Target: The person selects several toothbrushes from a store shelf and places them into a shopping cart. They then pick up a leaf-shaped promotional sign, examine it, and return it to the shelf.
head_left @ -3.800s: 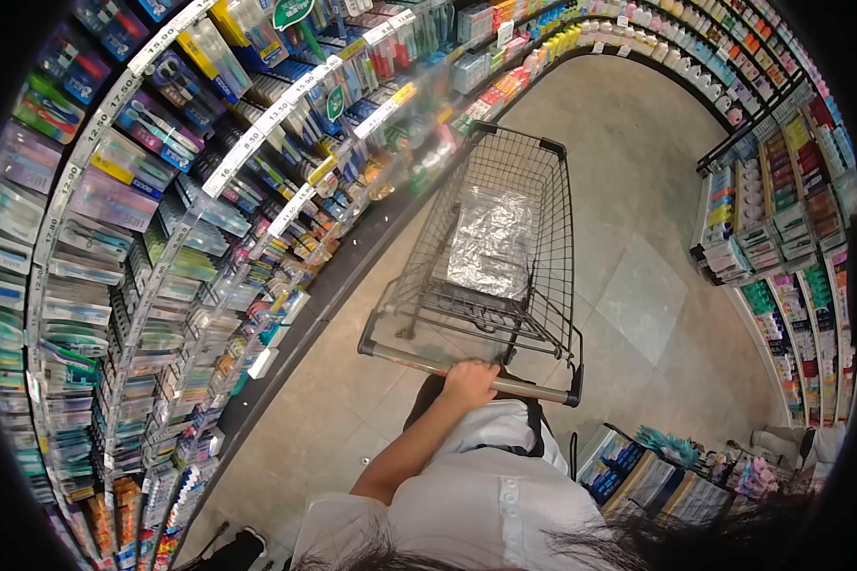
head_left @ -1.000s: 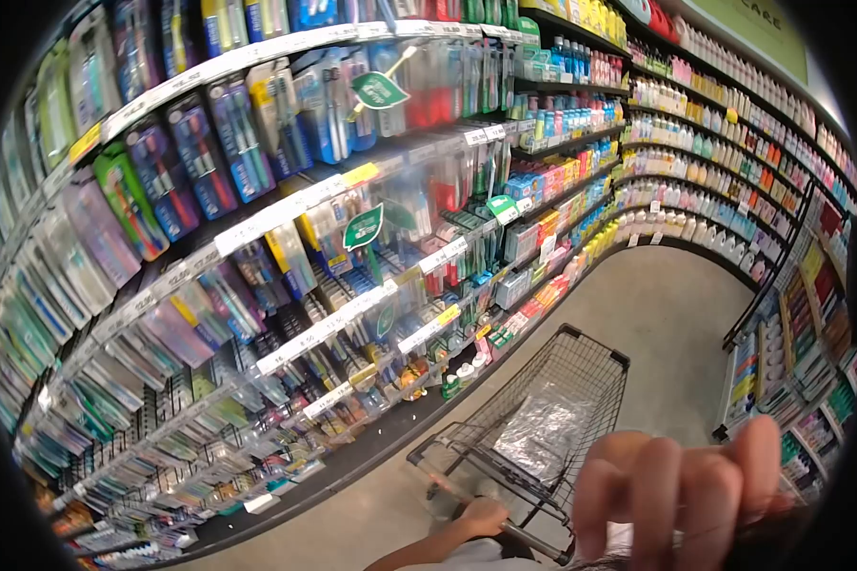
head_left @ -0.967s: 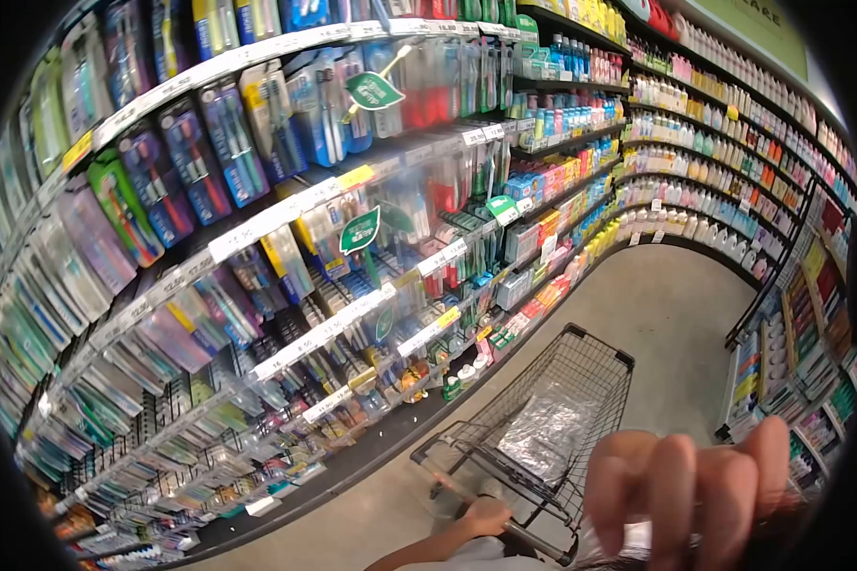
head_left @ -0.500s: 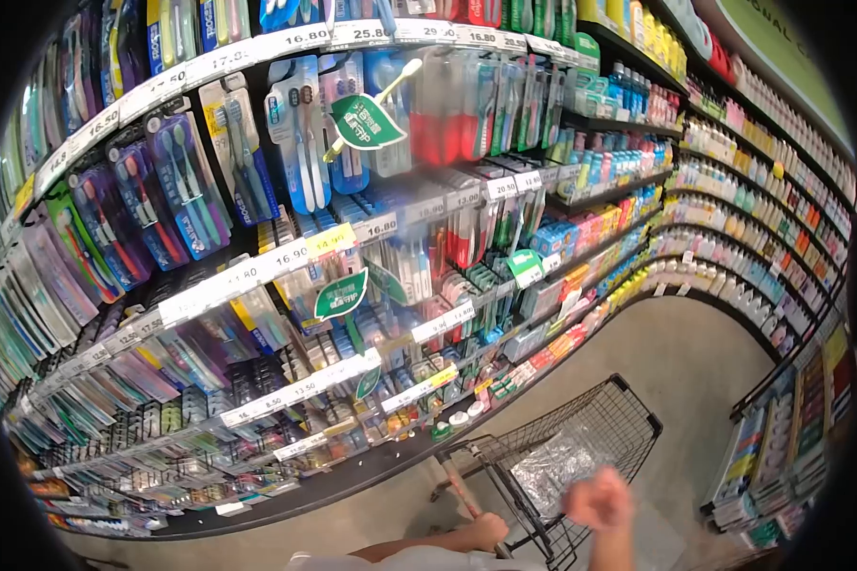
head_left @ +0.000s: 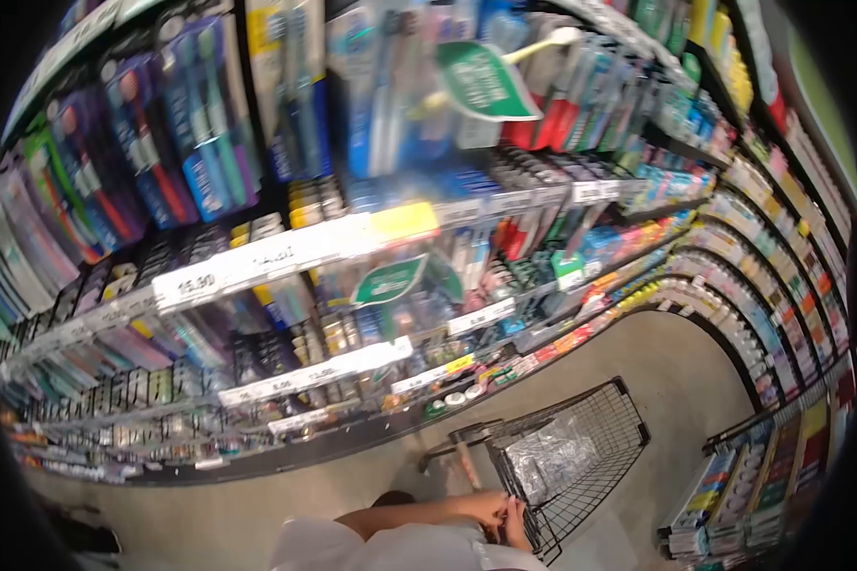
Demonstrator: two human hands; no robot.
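Both my hands (head_left: 497, 514) are curled together on the cart (head_left: 567, 457) handle, low in view; which is which I cannot tell; cart stands just beside the toothbrush shelves (head_left: 286, 257); risk: its corner clips the shelf base if swung left.

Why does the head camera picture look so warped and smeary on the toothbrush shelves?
Head view: a fisheye lens bends the shelves into arcs and leaves black corners; motion blur smears the toothbrush packs and the green leaf sign; lighting is even, without hard shadows; the cart and both hands sit small at the bottom edge.
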